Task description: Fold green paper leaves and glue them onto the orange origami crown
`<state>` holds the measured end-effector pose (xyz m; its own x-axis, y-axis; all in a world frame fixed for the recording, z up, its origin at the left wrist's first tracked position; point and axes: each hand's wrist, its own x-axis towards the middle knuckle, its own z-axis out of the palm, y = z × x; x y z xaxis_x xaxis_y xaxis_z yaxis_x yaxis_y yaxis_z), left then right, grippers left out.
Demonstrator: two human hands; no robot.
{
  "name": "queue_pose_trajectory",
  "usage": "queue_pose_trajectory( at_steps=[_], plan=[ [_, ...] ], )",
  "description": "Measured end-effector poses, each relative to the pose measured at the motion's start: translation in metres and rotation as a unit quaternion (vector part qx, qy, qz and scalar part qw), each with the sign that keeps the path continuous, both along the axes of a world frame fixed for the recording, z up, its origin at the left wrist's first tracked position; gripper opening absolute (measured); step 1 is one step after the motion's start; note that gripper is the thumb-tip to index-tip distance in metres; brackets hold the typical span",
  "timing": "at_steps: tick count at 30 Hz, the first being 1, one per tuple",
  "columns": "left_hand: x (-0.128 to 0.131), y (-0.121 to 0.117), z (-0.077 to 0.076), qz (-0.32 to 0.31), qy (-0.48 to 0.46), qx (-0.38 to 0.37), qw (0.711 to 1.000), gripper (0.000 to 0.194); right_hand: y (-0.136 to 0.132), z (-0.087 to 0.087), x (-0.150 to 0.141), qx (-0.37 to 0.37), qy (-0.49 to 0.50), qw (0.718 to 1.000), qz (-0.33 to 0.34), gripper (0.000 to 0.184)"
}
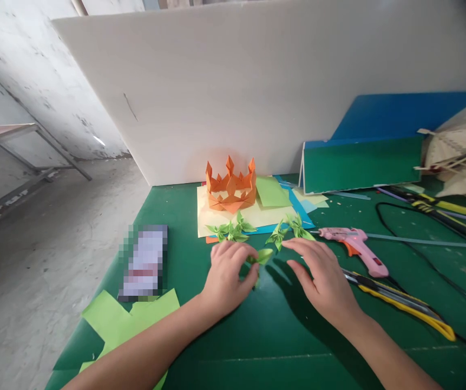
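Note:
Between the thumb and fingers of my left hand (229,276) is a green folded paper flower (265,255), partly hidden by the fingers. My right hand (322,279) hovers to its right with thumb and fingers apart, holding nothing. Just beyond its fingertips lie green paper flowers (277,235), and another group of paper flowers (233,232) sits beyond my left hand. Behind them an orange folded paper crown (231,200) stands upright on a stack of coloured paper (206,219).
A pink glue gun (352,238) and a yellow utility knife (407,306) lie to the right, near a black cable (419,254). On the left are a blurred phone (143,262) and green paper sheets (129,325). A white board (216,92) stands behind the green table (233,346).

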<state>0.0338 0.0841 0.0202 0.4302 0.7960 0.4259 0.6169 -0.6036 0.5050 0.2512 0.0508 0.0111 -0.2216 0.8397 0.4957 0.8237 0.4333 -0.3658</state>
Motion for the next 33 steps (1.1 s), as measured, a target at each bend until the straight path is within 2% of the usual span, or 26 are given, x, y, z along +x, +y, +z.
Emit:
queue_pose_trajectory(
  at_steps=[4,6,11,15,19,23,28,33],
  plan=[
    [-0.007,0.014,-0.003,0.131,0.015,0.041,0.990,0.019,0.007,-0.014,0.005,-0.046,-0.060,0.996,-0.039,0.030],
    [-0.008,0.015,-0.004,0.143,0.010,0.050,0.988,0.024,0.008,-0.019,0.003,-0.057,-0.098,0.993,-0.042,0.033],
    [-0.002,0.003,-0.005,0.039,0.014,0.026,0.999,0.020,0.007,-0.020,-0.002,-0.037,-0.145,0.987,-0.056,0.034],
    [0.003,-0.002,-0.008,-0.030,-0.054,-0.019,0.998,0.023,0.003,-0.010,-0.005,-0.001,-0.142,0.989,-0.041,0.033],
    [0.003,0.001,-0.012,-0.021,-0.130,-0.057,0.990,0.036,-0.004,-0.001,-0.010,0.030,-0.169,0.985,0.019,0.036],
    [0.003,0.005,-0.013,0.004,-0.150,-0.071,0.986,0.040,-0.012,-0.001,-0.015,0.050,-0.202,0.976,0.064,0.042],
    [0.004,0.005,-0.014,0.000,-0.158,-0.144,0.977,0.036,-0.015,-0.003,-0.015,0.059,-0.208,0.973,0.078,0.042],
    [0.005,0.004,-0.020,-0.038,-0.229,-0.202,0.951,0.042,-0.016,0.000,-0.014,0.066,-0.189,0.977,0.072,0.041]
  ],
)
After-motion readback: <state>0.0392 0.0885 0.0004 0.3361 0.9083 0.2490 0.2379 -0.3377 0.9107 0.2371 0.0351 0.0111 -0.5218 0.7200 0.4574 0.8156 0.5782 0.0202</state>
